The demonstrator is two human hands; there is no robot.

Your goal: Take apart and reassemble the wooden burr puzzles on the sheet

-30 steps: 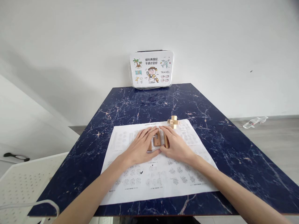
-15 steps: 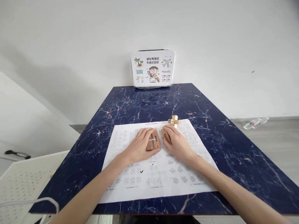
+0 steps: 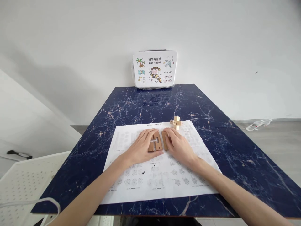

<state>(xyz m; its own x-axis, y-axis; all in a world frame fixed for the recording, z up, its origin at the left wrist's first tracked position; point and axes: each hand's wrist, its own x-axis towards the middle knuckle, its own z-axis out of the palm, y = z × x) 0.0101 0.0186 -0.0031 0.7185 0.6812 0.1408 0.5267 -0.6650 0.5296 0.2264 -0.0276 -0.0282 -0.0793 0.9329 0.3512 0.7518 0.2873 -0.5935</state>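
Brown wooden puzzle pieces with cut-out slots lie side by side on a printed sheet. My left hand curls round their left side, thumb along the near edge and fingertips at the far edge. Another flat brown wooden piece lies to their right, a narrow gap apart and roughly parallel. My right hand is closed on this piece, covering much of its right side. Just beyond my right fingers is a pale wooden interlocking cross puzzle.
The sheet of diagrams lies on a dark blue marble-patterned table. At the back a white cartoon-printed case leans on the wall. A white perforated surface and a white cable are at the left. Clear plastic lies on the floor at the right.
The piece in my right hand has turned from slanted to nearly straight, lining up with the left pieces. My left hand has hardly moved.
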